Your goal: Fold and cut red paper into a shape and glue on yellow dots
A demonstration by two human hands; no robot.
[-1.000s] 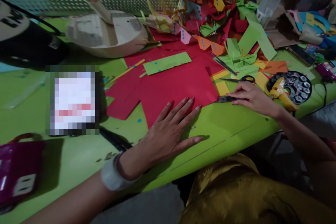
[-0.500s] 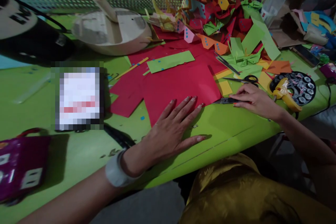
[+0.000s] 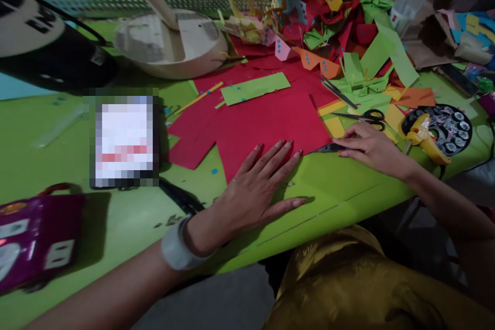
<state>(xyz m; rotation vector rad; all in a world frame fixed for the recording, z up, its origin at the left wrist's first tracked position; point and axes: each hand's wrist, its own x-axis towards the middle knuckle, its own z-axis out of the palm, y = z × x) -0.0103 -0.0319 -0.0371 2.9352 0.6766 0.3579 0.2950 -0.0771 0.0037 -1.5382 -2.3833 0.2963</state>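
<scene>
My left hand [image 3: 253, 185] lies flat with its fingers spread, the fingertips on the near edge of a large red paper sheet [image 3: 270, 124]. At the sheet's right corner, my right hand [image 3: 371, 149] pinches a slim dark pointed tool [image 3: 328, 148], its tip at the paper's near edge. Fingers cover most of this tool, so its kind is unclear. A green paper strip [image 3: 255, 88] rests on top of the red sheet. Just beyond my right hand lie black-handled scissors [image 3: 373, 116] and a small yellow paper piece [image 3: 334, 127].
Cut and folded coloured papers [image 3: 328, 26] are heaped at the back. A glue gun [image 3: 429, 136] rests on a round black tray at right. To the left are a round pale pan-like object [image 3: 170, 64], a blurred-out screen [image 3: 126, 139] and a glossy purple box [image 3: 38, 237].
My right hand has shifted slightly left with the dark tool, its fingertips now closer to the red sheet's corner. My left hand stays flat. The whole view has shifted a little.
</scene>
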